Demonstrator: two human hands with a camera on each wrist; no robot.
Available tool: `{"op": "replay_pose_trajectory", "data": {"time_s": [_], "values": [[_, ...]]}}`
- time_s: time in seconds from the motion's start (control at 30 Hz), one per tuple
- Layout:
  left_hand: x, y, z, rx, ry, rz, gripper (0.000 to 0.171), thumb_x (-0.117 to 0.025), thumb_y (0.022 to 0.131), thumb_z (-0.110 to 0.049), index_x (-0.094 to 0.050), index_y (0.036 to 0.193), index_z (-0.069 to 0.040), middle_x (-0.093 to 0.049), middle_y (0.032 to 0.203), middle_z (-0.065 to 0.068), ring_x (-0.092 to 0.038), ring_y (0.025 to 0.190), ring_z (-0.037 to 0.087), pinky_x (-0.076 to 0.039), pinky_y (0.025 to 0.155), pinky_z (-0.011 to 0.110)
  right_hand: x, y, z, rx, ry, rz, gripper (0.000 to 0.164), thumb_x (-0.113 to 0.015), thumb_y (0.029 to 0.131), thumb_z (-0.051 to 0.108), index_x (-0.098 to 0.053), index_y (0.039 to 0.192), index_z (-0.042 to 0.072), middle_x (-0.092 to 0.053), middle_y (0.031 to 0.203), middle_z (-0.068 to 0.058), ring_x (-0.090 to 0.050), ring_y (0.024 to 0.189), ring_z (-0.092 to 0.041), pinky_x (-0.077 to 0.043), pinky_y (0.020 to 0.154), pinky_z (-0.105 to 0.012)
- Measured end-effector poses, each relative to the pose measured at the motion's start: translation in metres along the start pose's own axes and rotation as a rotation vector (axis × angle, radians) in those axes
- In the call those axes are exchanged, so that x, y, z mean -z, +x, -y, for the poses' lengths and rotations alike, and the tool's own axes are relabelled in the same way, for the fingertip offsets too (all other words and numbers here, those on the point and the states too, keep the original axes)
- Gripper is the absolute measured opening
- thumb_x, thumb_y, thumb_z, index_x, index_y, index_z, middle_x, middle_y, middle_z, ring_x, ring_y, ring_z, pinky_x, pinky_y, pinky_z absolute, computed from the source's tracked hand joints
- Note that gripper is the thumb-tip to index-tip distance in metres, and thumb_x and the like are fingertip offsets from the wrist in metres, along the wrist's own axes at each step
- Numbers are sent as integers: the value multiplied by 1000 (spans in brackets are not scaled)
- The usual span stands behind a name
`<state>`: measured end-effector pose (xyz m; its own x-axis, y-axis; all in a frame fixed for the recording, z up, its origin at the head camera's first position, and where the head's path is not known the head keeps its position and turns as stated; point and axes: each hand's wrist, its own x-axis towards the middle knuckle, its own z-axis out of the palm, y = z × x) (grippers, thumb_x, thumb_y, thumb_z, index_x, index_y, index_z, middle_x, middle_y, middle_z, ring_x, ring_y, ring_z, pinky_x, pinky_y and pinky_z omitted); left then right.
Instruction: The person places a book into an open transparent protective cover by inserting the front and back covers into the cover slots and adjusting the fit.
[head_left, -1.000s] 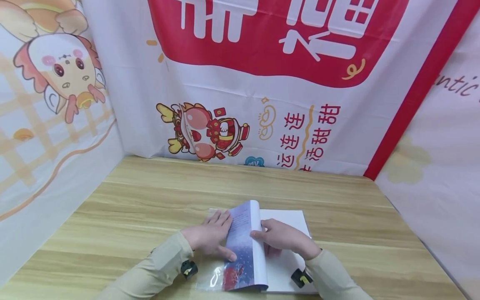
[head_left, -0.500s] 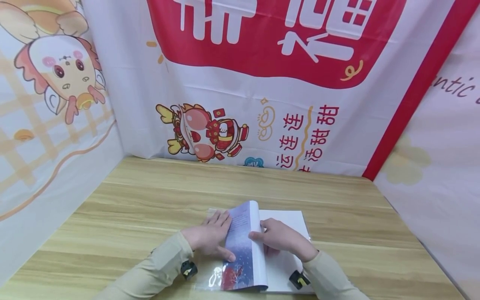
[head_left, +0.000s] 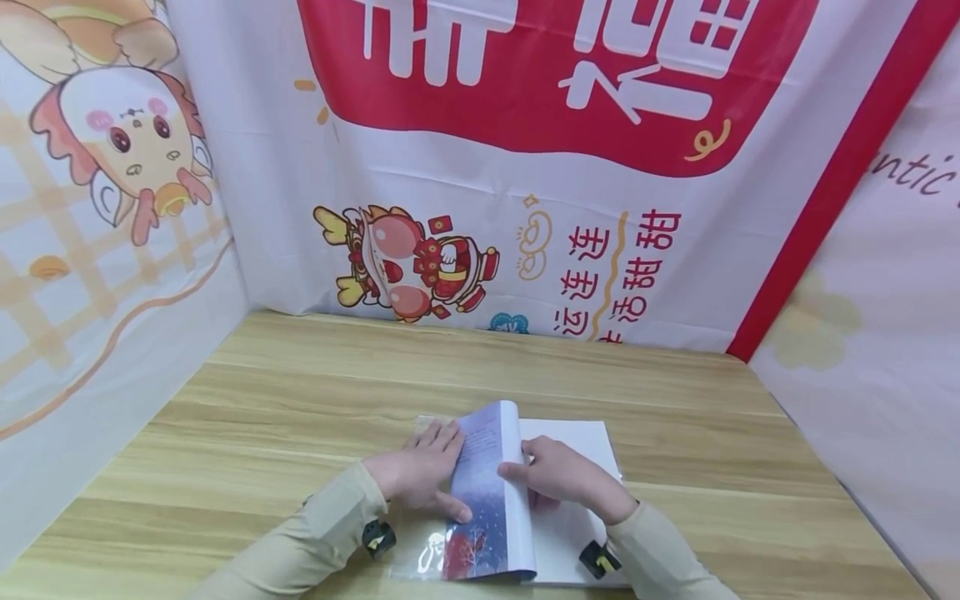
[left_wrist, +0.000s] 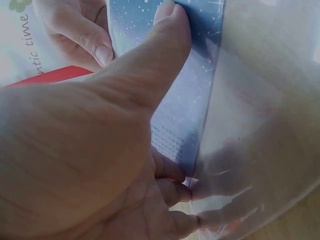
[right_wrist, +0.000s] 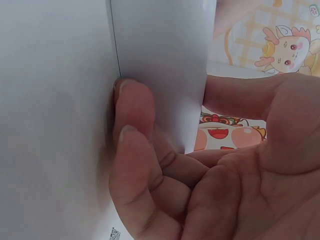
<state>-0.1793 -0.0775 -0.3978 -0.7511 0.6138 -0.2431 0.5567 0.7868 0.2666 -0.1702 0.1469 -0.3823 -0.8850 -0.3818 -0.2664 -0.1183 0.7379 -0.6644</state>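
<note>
A book cover (head_left: 480, 500), printed blue and purple with a red patch and small text, is curled back along its right side. Its white reverse lies over a white page or block (head_left: 564, 533). Clear plastic film (head_left: 420, 554) extends left of the printed part. My left hand (head_left: 420, 473) lies spread on the film and the cover's left edge, thumb on the print; in the left wrist view the film (left_wrist: 270, 100) covers some of its fingertips. My right hand (head_left: 567, 477) holds the curled edge, thumb on the outer side and fingers curled behind, as the right wrist view shows under the white side (right_wrist: 160, 50).
A wood-grain table (head_left: 315, 375) surrounds the book. Behind it hangs a white cloth (head_left: 270, 208) with red print and a cartoon figure (head_left: 412, 267). Printed cloths also stand at left and right. A black device (head_left: 378, 539) is strapped to each wrist.
</note>
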Motion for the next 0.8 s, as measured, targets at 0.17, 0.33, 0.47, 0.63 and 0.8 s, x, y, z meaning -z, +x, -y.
{"op": "replay_pose_trajectory", "data": {"time_s": [0.17,0.33,0.47,0.63,0.8], "values": [[0,0,0,-2,-1,1,114,-59,74,-69,-16,147,7,-6,153,25,-6,139,42,-10,109,51,-1,-1,-2,11,-1,-8,34,-59,93,37,-62,108,6,-59,61,-5,-58,50,-18,-49,48,-34],[0,0,0,-6,-1,-4,115,-59,74,-70,-16,147,7,-6,153,25,-6,139,42,-10,109,51,0,0,-2,19,-11,-13,34,-59,93,37,-62,107,6,-59,60,-5,-58,50,-18,-49,48,-34],[-1,0,0,-10,3,-4,115,-59,74,-70,-16,147,7,-6,153,25,-6,139,42,-10,109,51,-1,-1,-2,13,-11,-12,35,-59,93,36,-62,107,4,-60,61,-6,-58,50,-18,-49,48,-33],[-1,0,0,-9,2,-1,115,-59,73,-70,-16,147,7,-6,153,25,-5,139,42,-10,109,51,-1,-1,-1,10,-12,-12,35,-58,93,36,-61,108,4,-60,61,-5,-58,50,-18,-49,48,-33],[-1,1,0,-7,2,-3,115,-59,74,-70,-16,147,7,-6,153,25,-6,139,42,-10,109,51,0,-2,0,13,-18,-11,36,-58,93,36,-61,110,4,-60,62,-5,-59,51,-18,-49,49,-33]]}}
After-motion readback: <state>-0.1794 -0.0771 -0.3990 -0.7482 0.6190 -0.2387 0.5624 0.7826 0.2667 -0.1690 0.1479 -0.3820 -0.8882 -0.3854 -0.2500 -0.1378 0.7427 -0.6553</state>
